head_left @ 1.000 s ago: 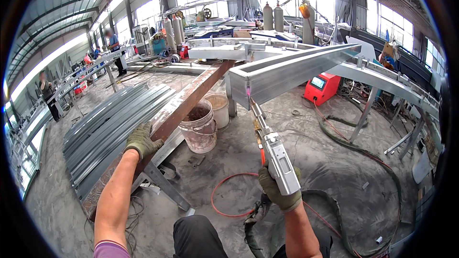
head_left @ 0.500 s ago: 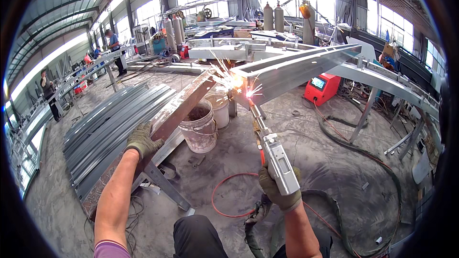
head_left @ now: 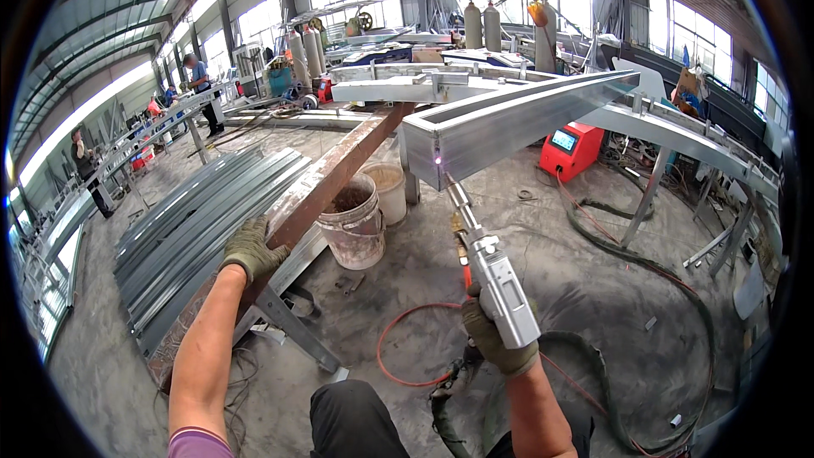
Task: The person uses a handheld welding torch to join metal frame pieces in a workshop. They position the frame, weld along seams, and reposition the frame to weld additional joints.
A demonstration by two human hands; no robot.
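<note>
Whitish buckets (head_left: 354,237) stand near the rusty beam (head_left: 339,174) under the spread left hand (head_left: 254,252); the right grip (head_left: 498,337) clasps a welding torch (head_left: 502,290)

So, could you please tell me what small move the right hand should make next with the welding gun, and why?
Probably the right hand should ease the handheld welding gun slightly along the upright corner edge of the silver metal frame, since a purplish glow sits partway along that edge, near the nozzle, with edge visible above and below it.
</note>
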